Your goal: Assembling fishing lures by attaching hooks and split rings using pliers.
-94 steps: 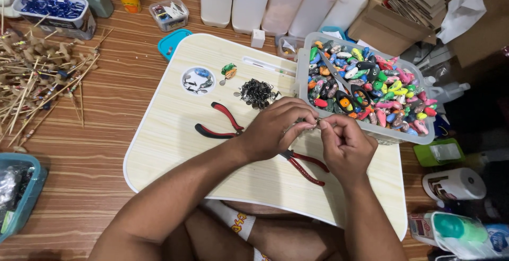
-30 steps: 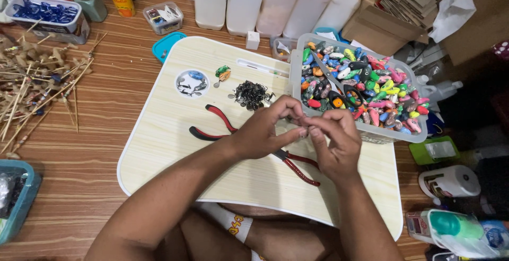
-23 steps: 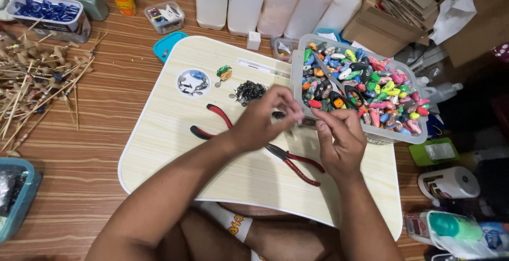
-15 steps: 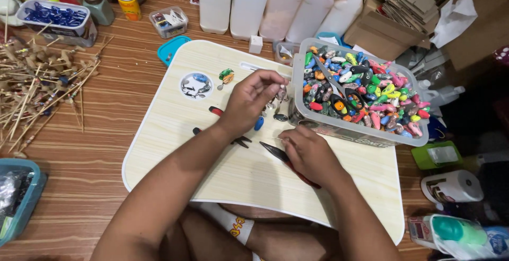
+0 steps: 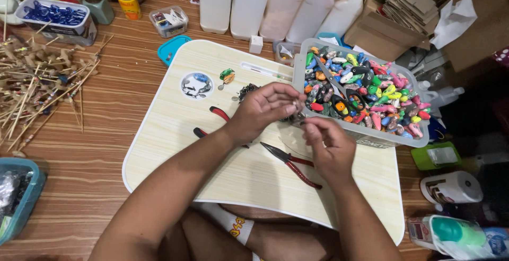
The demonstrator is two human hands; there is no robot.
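My left hand (image 5: 265,110) hovers over a pale wooden lap table (image 5: 175,149), fingers pinched on a tiny piece, right over a dark pile of small metal parts (image 5: 247,90). My right hand (image 5: 330,143) is just to its right, thumb and fingers pinched on something too small to make out, near the front wall of a clear bin (image 5: 366,136) filled with colourful fishing lures (image 5: 366,91). Red-handled pliers (image 5: 290,161) lie below my hands; another red-handled pair (image 5: 214,117) is partly hidden under my left wrist.
A round recess (image 5: 195,85) in the table holds small bits, with a green lure (image 5: 227,74) beside it. Bamboo sticks (image 5: 37,89) lie left. White jugs (image 5: 265,1), cardboard boxes (image 5: 392,22), small tubs and a spray can line the back. Bottles stand at right.
My hands, joined together at the table's middle a second ago, have parted; my left hand reached up to the pile of metal parts and my right hand dropped, then rose beside it.
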